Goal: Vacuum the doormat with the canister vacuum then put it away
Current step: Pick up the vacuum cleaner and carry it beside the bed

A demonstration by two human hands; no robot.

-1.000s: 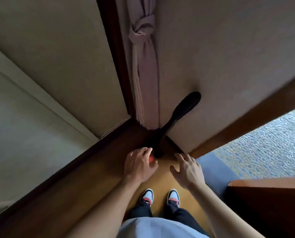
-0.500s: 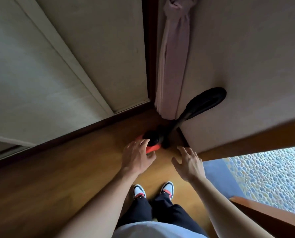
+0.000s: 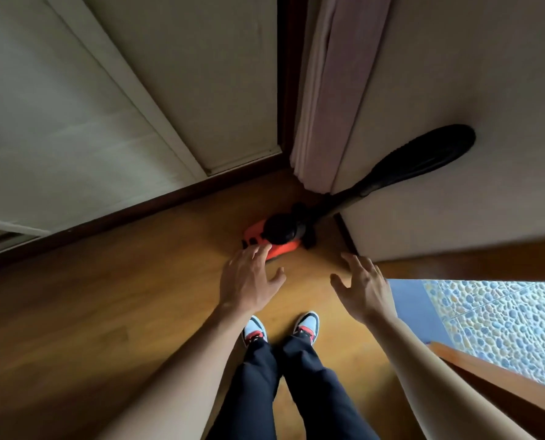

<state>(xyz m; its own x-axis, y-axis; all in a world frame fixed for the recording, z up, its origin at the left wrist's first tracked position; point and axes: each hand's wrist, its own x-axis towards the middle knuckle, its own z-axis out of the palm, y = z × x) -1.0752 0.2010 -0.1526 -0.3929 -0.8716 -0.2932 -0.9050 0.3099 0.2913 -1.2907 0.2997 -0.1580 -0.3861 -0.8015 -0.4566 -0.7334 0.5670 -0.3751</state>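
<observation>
Now the left hand (image 3: 249, 281) has drawn back from the canister vacuum (image 3: 277, 233): a second ago it lay curled over the red shell, and now its fingers are spread straight and hold nothing, the tips just at the shell's near edge, touching or not I cannot tell. The right hand (image 3: 363, 290) hovers open beside it, also gripping nothing. The vacuum sits on the wooden floor (image 3: 106, 312) in the corner under the curtain (image 3: 334, 106), its black wand (image 3: 417, 160) leaning on the wall (image 3: 471, 74). To me that reads as a let-go, so the putting-away looks all but done. The blue mat (image 3: 414, 309) lies well apart to the right. As for containers, only the canister itself, and what is inside it cannot be seen
</observation>
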